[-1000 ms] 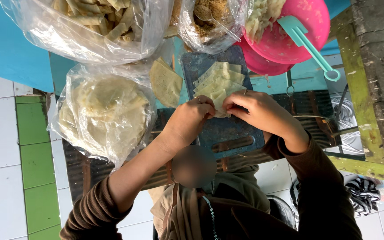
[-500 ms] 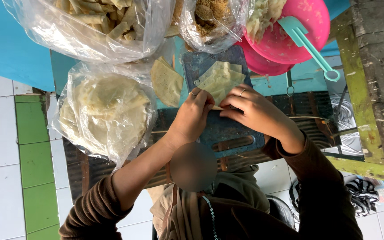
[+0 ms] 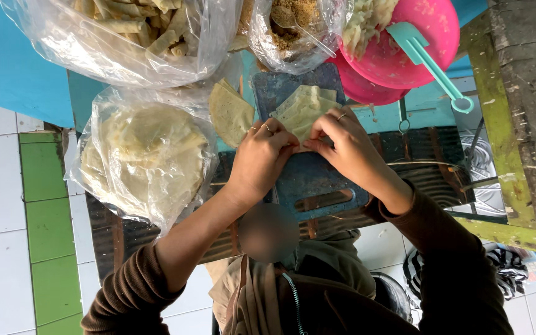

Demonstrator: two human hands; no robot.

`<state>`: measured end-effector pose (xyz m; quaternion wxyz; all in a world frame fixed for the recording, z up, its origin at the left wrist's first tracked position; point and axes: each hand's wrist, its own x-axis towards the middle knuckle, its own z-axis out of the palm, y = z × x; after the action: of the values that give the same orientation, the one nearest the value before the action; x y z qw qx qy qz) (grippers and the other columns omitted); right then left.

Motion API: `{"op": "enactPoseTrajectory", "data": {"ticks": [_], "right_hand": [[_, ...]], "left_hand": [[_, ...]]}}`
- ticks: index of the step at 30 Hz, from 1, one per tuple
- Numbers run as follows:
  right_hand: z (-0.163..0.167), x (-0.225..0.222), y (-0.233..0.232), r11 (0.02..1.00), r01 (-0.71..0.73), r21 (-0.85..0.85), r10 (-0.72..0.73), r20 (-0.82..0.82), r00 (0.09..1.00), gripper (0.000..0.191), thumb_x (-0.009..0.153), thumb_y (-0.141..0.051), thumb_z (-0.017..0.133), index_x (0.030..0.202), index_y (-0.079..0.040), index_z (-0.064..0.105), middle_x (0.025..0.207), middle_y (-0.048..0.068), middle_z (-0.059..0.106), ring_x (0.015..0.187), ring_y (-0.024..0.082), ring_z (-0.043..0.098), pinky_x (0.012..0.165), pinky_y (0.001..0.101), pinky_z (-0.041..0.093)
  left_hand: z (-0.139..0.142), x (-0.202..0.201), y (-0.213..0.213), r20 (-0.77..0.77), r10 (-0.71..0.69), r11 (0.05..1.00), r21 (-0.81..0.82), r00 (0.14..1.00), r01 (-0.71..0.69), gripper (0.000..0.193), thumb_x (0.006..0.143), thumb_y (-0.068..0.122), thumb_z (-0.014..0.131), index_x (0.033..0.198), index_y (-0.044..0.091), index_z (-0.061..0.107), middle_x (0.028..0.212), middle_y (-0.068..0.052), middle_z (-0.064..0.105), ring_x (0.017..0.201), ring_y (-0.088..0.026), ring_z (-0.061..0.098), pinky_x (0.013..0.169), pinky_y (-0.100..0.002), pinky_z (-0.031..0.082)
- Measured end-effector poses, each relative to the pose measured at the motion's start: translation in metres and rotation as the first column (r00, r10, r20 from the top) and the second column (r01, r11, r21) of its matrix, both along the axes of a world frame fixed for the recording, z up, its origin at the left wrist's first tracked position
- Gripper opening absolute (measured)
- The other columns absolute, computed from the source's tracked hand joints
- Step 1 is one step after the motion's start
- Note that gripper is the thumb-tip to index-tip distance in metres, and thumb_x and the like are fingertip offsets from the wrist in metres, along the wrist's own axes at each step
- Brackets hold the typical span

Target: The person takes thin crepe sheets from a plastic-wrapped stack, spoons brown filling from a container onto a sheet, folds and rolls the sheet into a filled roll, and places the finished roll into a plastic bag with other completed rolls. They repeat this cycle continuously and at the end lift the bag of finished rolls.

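Your left hand (image 3: 260,158) and right hand (image 3: 350,146) both pinch the near edge of the pale wrapper (image 3: 302,110) lying on the blue cutting board (image 3: 308,180). It looks thin, soft, tearable (grip the folded edge, lightly).

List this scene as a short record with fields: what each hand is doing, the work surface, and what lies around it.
left hand: left hand pinches the near edge of the pale wrapper
right hand: right hand grips the same wrapper from the other side
surface: blue cutting board, wrapper lying on it
beside board: loose round wrapper; clear bag of round wrappers
far side: bag of rolled pieces; bag of brown crumbly filling; pink bowl with teal spoon
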<state>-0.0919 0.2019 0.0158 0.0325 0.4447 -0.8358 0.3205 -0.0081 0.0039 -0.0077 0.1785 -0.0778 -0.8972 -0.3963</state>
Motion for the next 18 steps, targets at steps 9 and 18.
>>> {"op": "enactPoseTrajectory", "data": {"ticks": [9, 18], "right_hand": [[0.0107, -0.0079, 0.0102, 0.991, -0.119, 0.064, 0.121, -0.036, 0.992, 0.027, 0.075, -0.018, 0.085, 0.092, -0.005, 0.07, 0.094, 0.005, 0.068, 0.095, 0.031, 0.059, 0.085, 0.0416, 0.048], [0.0031, -0.007, 0.0072, 0.995, 0.027, 0.1, -0.026, -0.012, 1.0, 0.014, 0.084, -0.009, 0.084, 0.085, -0.005, 0.07, 0.086, 0.005, 0.066, 0.089, 0.029, 0.055, 0.081, 0.0407, 0.046]], "left_hand": [[0.0117, 0.0015, -0.0035, 0.028, 0.02, 0.988, -0.151, 0.999, -0.015, 0.017, 0.077, 0.028, 0.08, 0.091, 0.018, 0.08, 0.096, 0.0, 0.068, 0.1, -0.026, 0.061, 0.087, -0.042, 0.045], [0.0038, -0.0035, 0.0041, 0.051, 0.164, 0.985, -0.068, 0.985, -0.16, 0.01, 0.087, 0.025, 0.08, 0.087, 0.015, 0.078, 0.09, -0.002, 0.069, 0.091, -0.028, 0.063, 0.083, -0.042, 0.046]]}}
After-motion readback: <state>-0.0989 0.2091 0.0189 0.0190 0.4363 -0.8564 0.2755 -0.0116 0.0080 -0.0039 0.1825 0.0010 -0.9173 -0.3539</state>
